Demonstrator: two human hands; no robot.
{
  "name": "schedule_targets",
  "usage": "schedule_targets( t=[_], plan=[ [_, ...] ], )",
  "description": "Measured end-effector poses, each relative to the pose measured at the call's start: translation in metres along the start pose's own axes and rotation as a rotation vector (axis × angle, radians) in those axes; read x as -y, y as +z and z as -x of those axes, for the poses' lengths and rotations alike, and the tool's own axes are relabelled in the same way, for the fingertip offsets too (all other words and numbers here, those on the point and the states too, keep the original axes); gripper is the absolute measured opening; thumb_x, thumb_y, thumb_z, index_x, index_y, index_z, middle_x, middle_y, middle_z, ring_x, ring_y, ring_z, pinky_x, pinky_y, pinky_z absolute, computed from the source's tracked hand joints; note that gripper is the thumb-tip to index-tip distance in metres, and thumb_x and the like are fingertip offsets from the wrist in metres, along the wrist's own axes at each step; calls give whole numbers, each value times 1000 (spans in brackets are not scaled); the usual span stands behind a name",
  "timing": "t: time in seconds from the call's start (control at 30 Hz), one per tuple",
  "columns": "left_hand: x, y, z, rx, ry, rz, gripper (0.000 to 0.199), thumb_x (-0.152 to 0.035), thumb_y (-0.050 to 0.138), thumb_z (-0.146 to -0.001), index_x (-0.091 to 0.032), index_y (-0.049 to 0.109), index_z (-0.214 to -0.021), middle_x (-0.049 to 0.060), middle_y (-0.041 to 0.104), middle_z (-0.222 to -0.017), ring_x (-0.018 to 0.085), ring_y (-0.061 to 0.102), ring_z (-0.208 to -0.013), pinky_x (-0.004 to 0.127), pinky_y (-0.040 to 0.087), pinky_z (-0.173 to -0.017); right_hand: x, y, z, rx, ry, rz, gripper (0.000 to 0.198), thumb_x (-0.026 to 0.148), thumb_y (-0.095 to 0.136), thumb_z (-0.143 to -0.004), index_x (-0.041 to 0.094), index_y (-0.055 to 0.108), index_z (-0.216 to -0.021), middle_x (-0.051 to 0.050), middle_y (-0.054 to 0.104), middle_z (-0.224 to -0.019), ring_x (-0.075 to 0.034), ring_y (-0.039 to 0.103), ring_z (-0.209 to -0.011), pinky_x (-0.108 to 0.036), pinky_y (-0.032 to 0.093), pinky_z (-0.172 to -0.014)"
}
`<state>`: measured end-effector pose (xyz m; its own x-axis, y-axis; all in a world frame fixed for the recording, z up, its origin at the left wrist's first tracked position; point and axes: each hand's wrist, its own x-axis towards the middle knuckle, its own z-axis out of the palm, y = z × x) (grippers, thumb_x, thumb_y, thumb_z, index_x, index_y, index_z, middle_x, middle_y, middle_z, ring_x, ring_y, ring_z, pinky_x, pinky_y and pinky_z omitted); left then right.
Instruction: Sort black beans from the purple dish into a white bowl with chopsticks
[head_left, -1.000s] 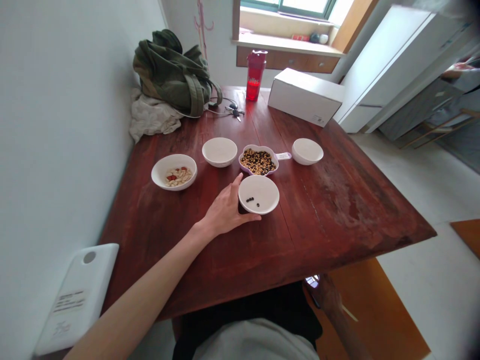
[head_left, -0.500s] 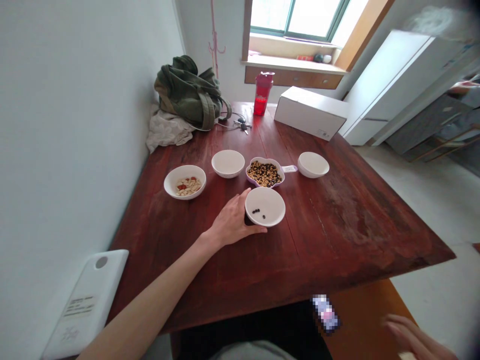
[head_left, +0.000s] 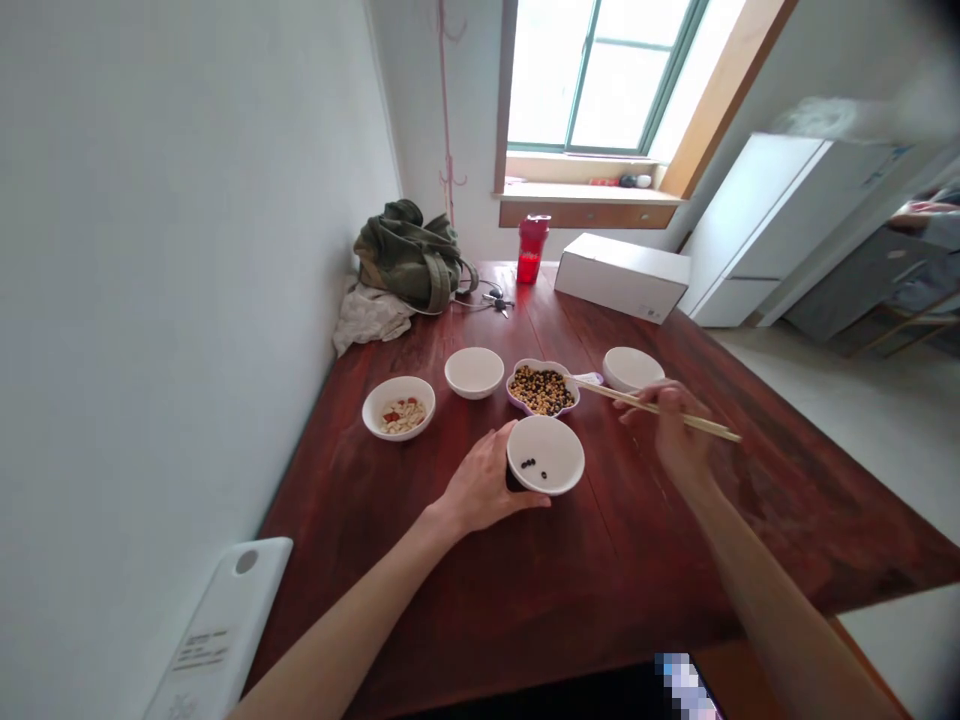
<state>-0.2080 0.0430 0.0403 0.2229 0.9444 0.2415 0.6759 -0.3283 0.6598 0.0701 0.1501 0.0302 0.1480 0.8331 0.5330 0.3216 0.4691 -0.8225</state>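
My left hand [head_left: 491, 475] grips a white bowl [head_left: 551, 440] from its left side, and the bowl tilts toward me. Several black beans [head_left: 530, 464] lie inside it. Chopsticks [head_left: 645, 402] are held in my right hand [head_left: 679, 425], their tips pointing left at the edge of a purple flower-shaped dish [head_left: 511, 398]. That dish has a handle and contains mixed black and tan beans [head_left: 541, 388]. To its left stands a white bowl [head_left: 474, 370] with nothing visible in it. Farther left, another white bowl [head_left: 375, 415] holds pale pieces and some red ones [head_left: 403, 412].
A further white bowl [head_left: 630, 368] stands just behind my right hand. At the back are a green bag [head_left: 409, 255], a cloth [head_left: 371, 318], keys [head_left: 498, 300], a red bottle [head_left: 532, 250] and a white box [head_left: 622, 275]. A white slab-like object [head_left: 225, 620] leans by the left wall.
My right hand has come up from the lower right edge to the purple dish, now with chopsticks in it. The left hand still holds the bowl. The view has tilted upward.
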Motion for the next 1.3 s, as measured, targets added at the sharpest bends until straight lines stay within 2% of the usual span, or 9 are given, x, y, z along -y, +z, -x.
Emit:
schedule_targets(
  t=[0.07, 0.13, 0.2, 0.27, 0.47, 0.67, 0.9, 1.0, 1.3],
  plan=[
    [0, 0, 1, 2, -14, -11, 119, -67, 87, -65, -22, 25, -155, 17, 47, -154, 37, 48, -142, 58, 35, -121, 0, 22, -23, 4, -11, -63, 29, 42, 60, -100, 17, 67, -112, -7, 70, -110, -18, 68, -91, -36, 59, -81],
    [1, 0, 2, 4, -26, -22, 121, -66, 88, -64, -22, 23, -156, 17, 45, -156, 37, 45, -144, 58, 34, -122, -4, 40, -34, 13, -17, -118, 34, 47, 55, -101, 18, 68, -91, -3, 71, -88, -18, 66, -76, -33, 56, -71],
    [1, 0, 3, 7, -33, -20, 124, -67, 89, -62, -22, 22, -157, 17, 44, -157, 37, 45, -145, 58, 34, -122, -9, 53, -38, 38, -8, -193, 42, 51, 50, -102, 20, 62, -76, -1, 66, -70, -17, 61, -62, -32, 51, -62],
    [1, 0, 3, 10, -41, -17, 125, -68, 89, -61, -23, 22, -157, 17, 44, -158, 37, 44, -145, 59, 35, -122, -13, 58, -36, 88, 31, -310, 41, 50, 54, -100, 22, 58, -71, 1, 63, -63, -18, 60, -58, -33, 50, -61],
    [4, -1, 3, 25, -73, -34, 124, -69, 86, -63, -23, 21, -158, 18, 40, -160, 39, 41, -147, 60, 34, -122, -19, 51, -30, 34, 22, -339, 35, 46, 54, -101, 23, 59, -74, 1, 64, -66, -19, 64, -62, -33, 50, -64],
    [3, -3, 3, 42, -78, -35, 124, -73, 84, -64, -24, 21, -159, 19, 40, -161, 40, 39, -148, 61, 33, -123, -26, 52, -32, 102, 28, -244, 34, 49, 55, -99, 23, 61, -78, 1, 65, -69, -19, 60, -63, -33, 48, -64],
    [2, -3, 3, 31, -81, -12, 125, -74, 84, -63, -23, 22, -160, 20, 43, -158, 41, 42, -146, 62, 34, -121, -22, 55, -31, 137, -5, -176, 38, 48, 53, -101, 22, 59, -74, 1, 63, -69, -19, 59, -69, -31, 47, -67],
    [2, -2, 3, 35, -83, -7, 127, -76, 83, -62, -23, 23, -160, 20, 43, -158, 41, 42, -146, 62, 34, -122, -21, 56, -31, 173, 15, -209, 36, 47, 53, -101, 23, 60, -75, 0, 66, -70, -20, 62, -69, -33, 48, -70],
    [5, -1, 5, 27, -46, -26, 127, -80, 79, -63, -23, 20, -161, 20, 42, -159, 41, 42, -146, 63, 33, -122, -21, 58, -33, 129, 78, -211, 37, 49, 55, -99, 23, 60, -73, 0, 63, -69, -20, 59, -69, -33, 47, -69]
  ],
)
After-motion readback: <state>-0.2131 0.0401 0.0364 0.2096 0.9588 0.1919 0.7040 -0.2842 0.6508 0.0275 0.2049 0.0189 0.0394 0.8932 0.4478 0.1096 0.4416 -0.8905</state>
